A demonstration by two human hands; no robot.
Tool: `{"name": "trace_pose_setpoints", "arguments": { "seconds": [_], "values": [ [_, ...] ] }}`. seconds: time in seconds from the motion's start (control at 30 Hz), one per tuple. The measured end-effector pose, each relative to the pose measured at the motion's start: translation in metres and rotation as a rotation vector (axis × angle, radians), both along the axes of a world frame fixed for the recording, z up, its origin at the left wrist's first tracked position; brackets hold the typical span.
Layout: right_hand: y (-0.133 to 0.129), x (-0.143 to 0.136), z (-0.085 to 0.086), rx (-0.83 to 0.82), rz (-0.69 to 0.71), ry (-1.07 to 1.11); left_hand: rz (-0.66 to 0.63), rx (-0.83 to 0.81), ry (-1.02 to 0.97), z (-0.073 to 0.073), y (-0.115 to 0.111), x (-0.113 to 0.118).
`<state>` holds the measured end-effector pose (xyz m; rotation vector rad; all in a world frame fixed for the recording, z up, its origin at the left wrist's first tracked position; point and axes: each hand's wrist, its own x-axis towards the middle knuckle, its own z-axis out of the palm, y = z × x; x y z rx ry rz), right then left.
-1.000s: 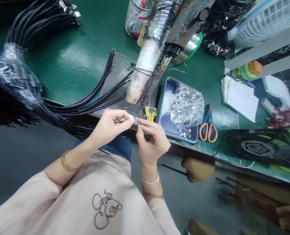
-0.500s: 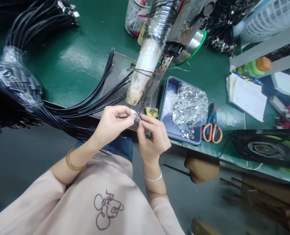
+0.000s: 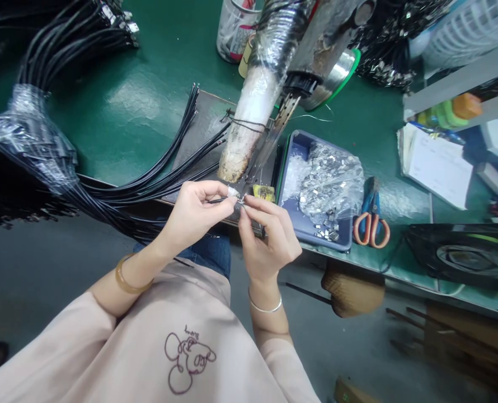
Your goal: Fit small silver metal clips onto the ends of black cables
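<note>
My left hand (image 3: 198,210) pinches a thin black cable (image 3: 217,200) close to its end, with white wrapping on the index fingertip. Against it, my right hand (image 3: 269,232) has thumb and fingers closed on a tiny metal piece (image 3: 241,200) at the cable's end; its exact shape is too small to make out. Just above my hands are the tip of a soldering iron (image 3: 280,123) and a wrapped white tube (image 3: 243,137) over a dark board (image 3: 190,129). A yellow pad (image 3: 264,193) lies beside my right fingers.
Bundled black cables (image 3: 106,196) spread at the left. A blue tray (image 3: 345,242) holds bagged small metal connectors (image 3: 330,173). Right of it lie orange-handled pliers (image 3: 371,224), a notepad (image 3: 437,162) and a black fan (image 3: 463,254). A solder spool (image 3: 335,84) stands behind.
The whole view has shifted slightly, so things appear a little farther right. Both hands keep their pinch at the cable end, with only small finger movement.
</note>
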<state>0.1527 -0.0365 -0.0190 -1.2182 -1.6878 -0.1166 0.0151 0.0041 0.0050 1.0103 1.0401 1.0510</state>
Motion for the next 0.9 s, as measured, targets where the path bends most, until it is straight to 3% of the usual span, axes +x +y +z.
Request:
{"name": "trace_pose_setpoints", "arguments": {
  "seconds": [0.4,0.9],
  "values": [
    [-0.0009,0.002,-0.0002,0.017,0.032,-0.088,-0.005,-0.035,-0.016,-0.0028,0.0016,-0.0016],
    [0.0008,0.0019,-0.0011,0.008,0.015,-0.024,-0.01,-0.027,0.027,0.0007,0.0006,-0.0011]
  ]
}}
